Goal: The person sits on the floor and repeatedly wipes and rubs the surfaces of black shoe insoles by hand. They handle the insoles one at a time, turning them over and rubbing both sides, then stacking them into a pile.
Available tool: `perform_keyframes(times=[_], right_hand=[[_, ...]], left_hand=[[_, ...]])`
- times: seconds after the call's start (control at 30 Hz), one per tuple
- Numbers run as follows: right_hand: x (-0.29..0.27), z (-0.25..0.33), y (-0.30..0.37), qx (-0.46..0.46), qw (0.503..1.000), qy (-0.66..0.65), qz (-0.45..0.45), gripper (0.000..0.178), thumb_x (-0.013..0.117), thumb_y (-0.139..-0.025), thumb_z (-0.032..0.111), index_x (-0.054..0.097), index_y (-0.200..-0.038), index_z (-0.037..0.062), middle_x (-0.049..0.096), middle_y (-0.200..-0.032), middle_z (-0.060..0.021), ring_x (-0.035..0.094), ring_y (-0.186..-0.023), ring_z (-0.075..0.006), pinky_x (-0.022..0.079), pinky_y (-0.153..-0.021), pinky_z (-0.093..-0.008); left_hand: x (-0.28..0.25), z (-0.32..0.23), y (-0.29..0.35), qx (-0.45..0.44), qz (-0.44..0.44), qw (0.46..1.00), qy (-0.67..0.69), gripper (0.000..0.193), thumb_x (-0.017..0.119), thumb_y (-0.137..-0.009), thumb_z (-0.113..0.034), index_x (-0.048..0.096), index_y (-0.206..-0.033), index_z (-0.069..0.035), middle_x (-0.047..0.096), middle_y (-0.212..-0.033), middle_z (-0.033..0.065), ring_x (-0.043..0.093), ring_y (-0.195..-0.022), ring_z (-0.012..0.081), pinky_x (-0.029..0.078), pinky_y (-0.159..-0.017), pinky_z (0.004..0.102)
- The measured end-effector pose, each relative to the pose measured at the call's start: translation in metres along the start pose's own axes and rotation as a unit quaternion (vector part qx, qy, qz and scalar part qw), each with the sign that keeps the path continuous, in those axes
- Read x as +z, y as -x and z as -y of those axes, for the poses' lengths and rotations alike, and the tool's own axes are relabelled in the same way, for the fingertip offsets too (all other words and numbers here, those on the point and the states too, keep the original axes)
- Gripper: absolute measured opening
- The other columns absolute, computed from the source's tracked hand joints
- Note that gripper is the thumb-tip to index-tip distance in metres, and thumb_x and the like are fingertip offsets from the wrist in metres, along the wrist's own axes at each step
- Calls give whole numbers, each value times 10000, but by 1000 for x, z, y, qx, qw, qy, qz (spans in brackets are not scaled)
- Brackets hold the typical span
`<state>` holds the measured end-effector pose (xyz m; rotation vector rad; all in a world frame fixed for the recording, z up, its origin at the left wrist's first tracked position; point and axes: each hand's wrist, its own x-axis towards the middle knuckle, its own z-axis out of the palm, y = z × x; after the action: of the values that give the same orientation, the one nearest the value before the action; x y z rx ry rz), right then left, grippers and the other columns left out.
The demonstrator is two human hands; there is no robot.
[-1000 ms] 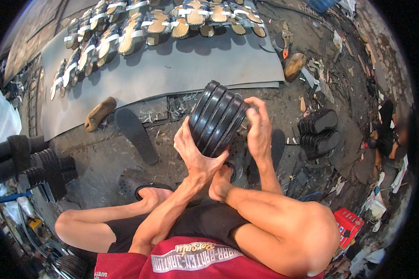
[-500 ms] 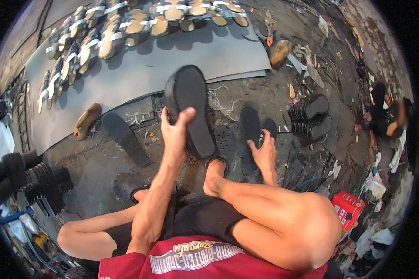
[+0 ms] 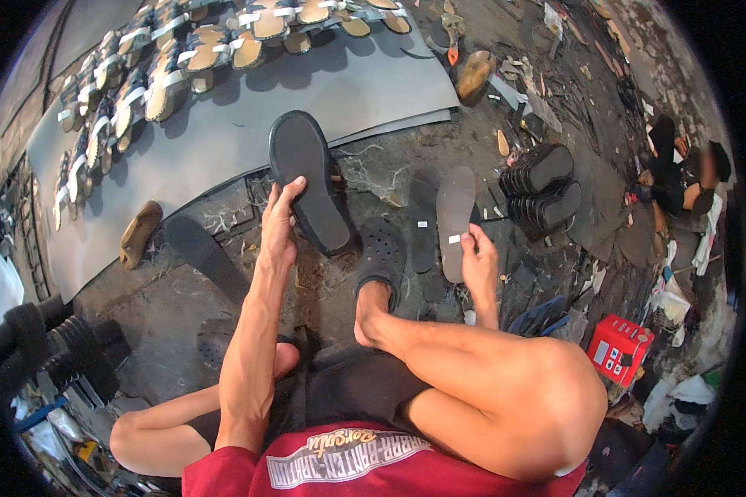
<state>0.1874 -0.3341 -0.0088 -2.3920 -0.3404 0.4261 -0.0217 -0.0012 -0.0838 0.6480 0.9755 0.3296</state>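
Note:
My left hand (image 3: 280, 224) grips a thick black shoe sole (image 3: 307, 178) by its left side, thumb on the flat face, which is turned up toward me. In my right hand (image 3: 478, 258) is a thin grey insole (image 3: 456, 199) with a small white label, pinched near its lower end. Just left of it a dark insole (image 3: 423, 228), also labelled, lies on the ground. Farther left, another black insole-shaped piece (image 3: 203, 248) lies beside a brown shoe last (image 3: 140, 234). A black clog (image 3: 380, 248) is on my right foot, between the two hands.
Rows of sandals (image 3: 201, 50) stand on a grey sheet (image 3: 215, 137) at the far left. Stacked black soles (image 3: 543, 186) lie to the right, and a red box (image 3: 617, 348) stands by my knee. Scraps (image 3: 547, 91) litter the ground. Another person (image 3: 688, 170) sits at far right.
My right hand, earlier over the dark insoles on the ground, now holds up the grey one. The sole in my left hand has shifted slightly left and turned its face more toward me.

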Motion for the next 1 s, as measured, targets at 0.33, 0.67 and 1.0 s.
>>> perform_keyframes(times=[0.33,0.67,1.0], right_hand=[[-7,80,-3,189,825,-498,190,492,739,-1094,126,589,-1559,71,752,-1348,-56,756,-1191,-142,647,-960,-313],[26,120,-7,109,854,-432,268,457,736,-1105,286,634,-1481,47,763,-1204,-6,705,-936,-58,559,-728,-240],[106,171,-2,-42,883,-320,340,510,785,-1077,321,653,-1478,34,790,-1127,-49,640,-884,-70,521,-749,-283]], left_hand=[[-4,-22,24,-17,-23,999,-42,1115,916,-917,-482,359,-1711,68,722,-1376,62,672,-1209,183,436,-1089,370],[-3,-25,38,146,-134,959,-202,921,933,-925,-458,570,-1597,56,712,-1434,270,684,-1324,308,581,-1071,433],[-12,-86,14,330,-113,905,-243,498,735,-1105,-336,684,-1509,-49,716,-1425,188,715,-1254,283,577,-1045,434]])
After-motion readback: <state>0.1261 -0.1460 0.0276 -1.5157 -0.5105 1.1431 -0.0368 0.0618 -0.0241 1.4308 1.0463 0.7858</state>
